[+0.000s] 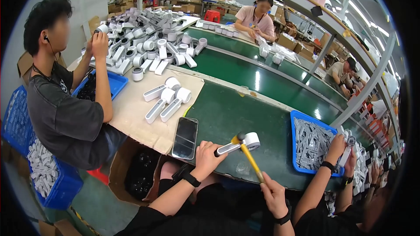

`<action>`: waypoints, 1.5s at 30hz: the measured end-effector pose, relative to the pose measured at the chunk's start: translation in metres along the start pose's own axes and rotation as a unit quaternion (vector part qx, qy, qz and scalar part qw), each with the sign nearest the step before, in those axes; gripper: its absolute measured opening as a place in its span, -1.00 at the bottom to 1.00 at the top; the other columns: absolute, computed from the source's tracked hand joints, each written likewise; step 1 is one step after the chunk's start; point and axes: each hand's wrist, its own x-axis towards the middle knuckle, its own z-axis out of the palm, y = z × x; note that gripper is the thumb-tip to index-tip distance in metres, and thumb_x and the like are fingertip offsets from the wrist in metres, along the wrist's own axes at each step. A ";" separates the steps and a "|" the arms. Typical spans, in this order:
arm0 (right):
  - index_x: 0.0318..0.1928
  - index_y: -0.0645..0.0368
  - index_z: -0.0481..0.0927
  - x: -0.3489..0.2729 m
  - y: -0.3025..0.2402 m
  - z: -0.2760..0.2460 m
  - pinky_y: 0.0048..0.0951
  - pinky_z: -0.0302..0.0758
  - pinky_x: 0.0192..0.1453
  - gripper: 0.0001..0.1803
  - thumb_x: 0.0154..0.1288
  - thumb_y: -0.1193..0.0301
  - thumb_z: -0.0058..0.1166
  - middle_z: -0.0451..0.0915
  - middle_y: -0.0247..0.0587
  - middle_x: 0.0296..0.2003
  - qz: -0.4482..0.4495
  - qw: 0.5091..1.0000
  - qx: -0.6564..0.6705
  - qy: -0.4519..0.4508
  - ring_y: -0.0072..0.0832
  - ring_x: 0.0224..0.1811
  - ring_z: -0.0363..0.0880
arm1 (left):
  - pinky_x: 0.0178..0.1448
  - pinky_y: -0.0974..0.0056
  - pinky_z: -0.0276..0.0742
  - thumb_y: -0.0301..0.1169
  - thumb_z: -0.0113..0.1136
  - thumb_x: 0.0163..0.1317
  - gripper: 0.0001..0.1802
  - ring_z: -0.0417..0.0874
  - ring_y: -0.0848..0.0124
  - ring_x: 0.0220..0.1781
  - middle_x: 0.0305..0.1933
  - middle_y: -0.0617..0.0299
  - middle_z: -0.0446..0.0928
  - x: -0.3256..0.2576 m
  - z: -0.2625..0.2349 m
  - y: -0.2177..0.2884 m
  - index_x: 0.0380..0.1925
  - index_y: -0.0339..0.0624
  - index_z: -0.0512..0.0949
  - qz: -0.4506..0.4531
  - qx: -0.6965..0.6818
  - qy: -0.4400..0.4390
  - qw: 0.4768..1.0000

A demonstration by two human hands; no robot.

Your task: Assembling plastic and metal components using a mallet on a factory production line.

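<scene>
My left hand [207,156] is closed round the handle end of a white-and-grey handheld device [251,141] with a round drum-shaped head. The device lies low over the green bench, its head pointing right. In my right hand [274,192] is a small mallet [250,159] with a yellow handle and a dark head. That head is at the device's neck; whether they touch I cannot tell. A dark-screened phone [184,137] lies just left of my left hand. Beyond it, several similar devices [174,107] rest on a cardboard sheet.
To the right, a blue tray [293,142] holds grey strips; a co-worker's hands [336,148] work beside it. At left another person [70,87] handles a device near a large pile [151,39]. A green conveyor [232,72] runs behind the bench. Below left stands a cardboard box [119,166].
</scene>
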 end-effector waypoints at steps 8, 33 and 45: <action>0.27 0.23 0.52 0.004 0.017 0.002 -0.46 0.40 -0.33 -0.55 0.37 0.53 0.10 0.47 -0.20 -0.51 0.014 0.999 0.007 0.034 -0.50 -0.48 0.46 | -0.04 0.14 0.39 -0.20 0.47 -0.04 -0.74 0.52 0.19 -0.12 -0.38 0.27 0.56 0.000 -0.001 -0.001 -0.34 -0.03 0.75 0.002 0.003 0.006 1.000; 0.27 0.26 0.52 -0.012 0.004 -0.007 -0.46 0.49 -0.25 -0.51 0.33 0.55 0.18 0.57 -0.12 -0.42 -0.008 0.996 0.024 0.091 -0.43 -0.42 0.56 | -0.05 0.07 0.49 -0.35 0.48 0.01 -0.72 0.57 0.05 -0.17 -0.29 0.09 0.60 0.001 0.000 0.015 -0.29 -0.20 0.68 0.050 -0.015 0.009 0.999; 0.24 0.20 0.55 -0.011 -0.002 0.000 -0.33 0.40 -0.35 -0.55 0.34 0.53 0.16 0.41 -0.08 -0.50 0.014 0.998 -0.051 0.041 -0.24 -0.50 0.44 | -0.12 0.10 0.48 -0.31 0.48 -0.01 -0.75 0.55 0.14 -0.20 -0.36 0.19 0.58 0.000 0.000 0.012 -0.32 -0.14 0.70 0.039 -0.016 -0.006 0.999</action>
